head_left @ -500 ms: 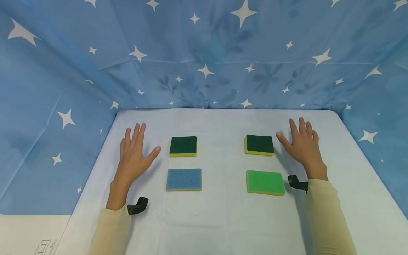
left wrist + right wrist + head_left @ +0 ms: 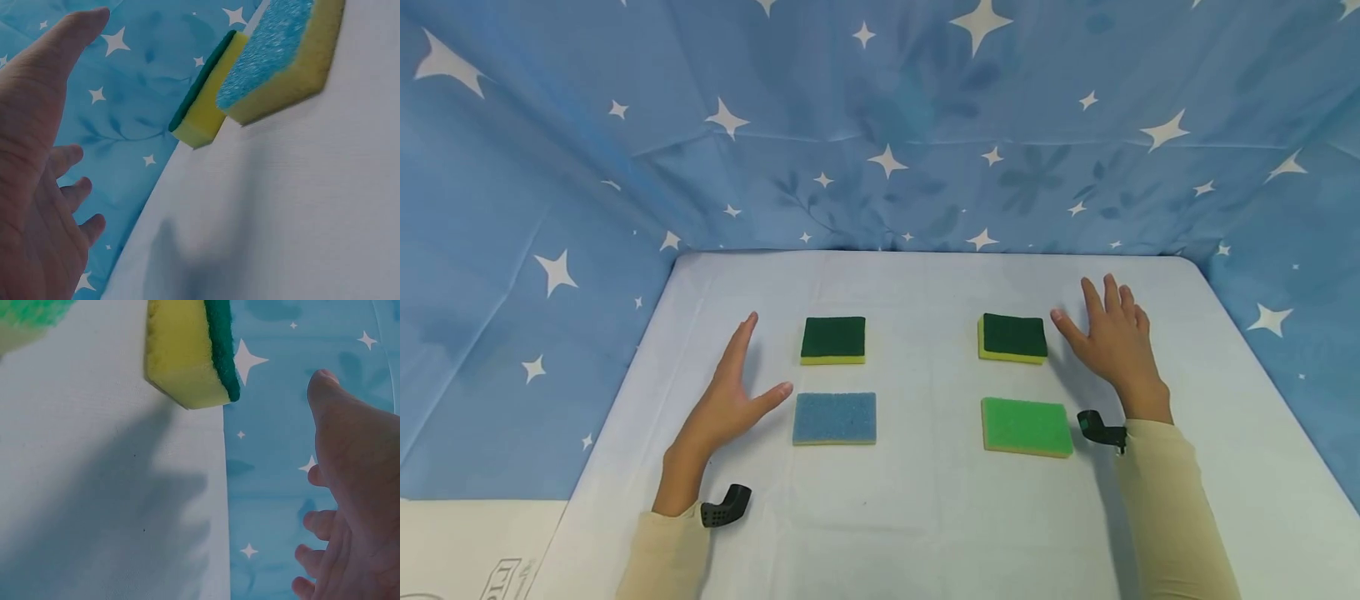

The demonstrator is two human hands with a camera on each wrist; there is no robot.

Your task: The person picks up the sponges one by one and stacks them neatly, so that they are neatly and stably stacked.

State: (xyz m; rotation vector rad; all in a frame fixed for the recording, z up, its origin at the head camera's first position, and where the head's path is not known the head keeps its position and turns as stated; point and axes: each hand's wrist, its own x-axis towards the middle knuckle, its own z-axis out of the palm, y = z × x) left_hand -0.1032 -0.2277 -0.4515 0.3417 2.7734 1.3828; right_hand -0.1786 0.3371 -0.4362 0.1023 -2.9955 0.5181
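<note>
My left hand hovers over the table at the left, thumb spread from the straight fingers, holding nothing. Its thumb tip points toward the blue sponge, just short of its left edge. Behind that lies a sponge with a dark green top and yellow body. On the right, my right hand is raised with its fingers spread. Its thumb reaches close to a second dark green and yellow sponge. A bright green sponge lies in front of that one. Both palms show in the wrist views.
A white cloth covers the table. Blue curtains with white stars hang along the back and both sides. Black wrist cameras sit at the sleeves' cuffs. Printed pale material lies at the lower left.
My left hand has come nearer the front and slightly right, turning so its fingers line up edge-on and its thumb nears the blue sponge. The right hand stays about the same.
</note>
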